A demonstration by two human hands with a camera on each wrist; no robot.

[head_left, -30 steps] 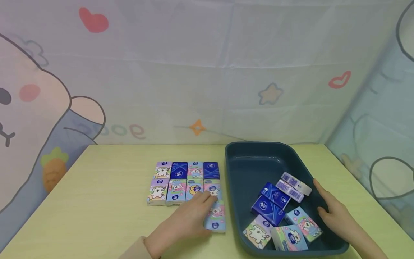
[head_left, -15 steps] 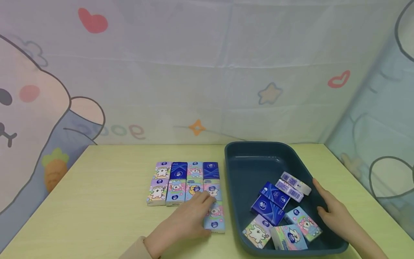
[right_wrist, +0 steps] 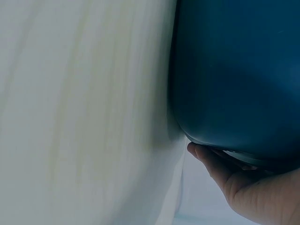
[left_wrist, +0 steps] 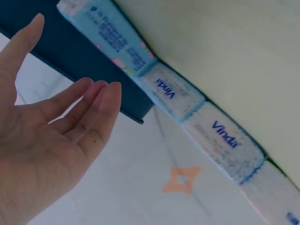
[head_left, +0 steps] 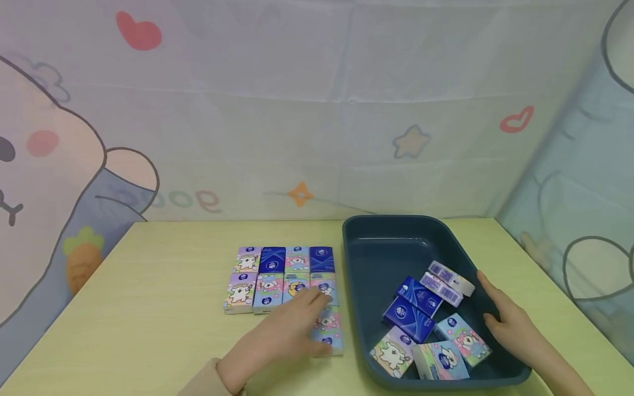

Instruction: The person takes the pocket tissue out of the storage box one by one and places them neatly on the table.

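Observation:
In the head view my left hand (head_left: 282,330) is over the front right of a block of pocket tissue packs (head_left: 270,287). Its fingers are loosely bent and hold nothing; the left wrist view shows the hand (left_wrist: 70,122) apart from the packs (left_wrist: 227,136), some marked Vinda. Nearest to it is the pink and blue pack (head_left: 329,322) at the front of the right column, partly hidden by the hand. My right hand (head_left: 515,330) grips the right rim of a dark blue tray (head_left: 371,269), thumb inside and fingers outside, as the tray wall (right_wrist: 234,84) in the right wrist view shows.
Inside the tray, several more tissue packs lie jumbled toward the front: blue ones (head_left: 408,319), patterned ones (head_left: 442,360) and two on edge with barcodes (head_left: 442,289). The pale table (head_left: 163,308) ends at a printed cloth backdrop (head_left: 257,121).
My left hand has loosened off the front right pack, its thumb shifting slightly right over it. The pack stays in place. The right hand and tray keep their positions; the view has shifted a little.

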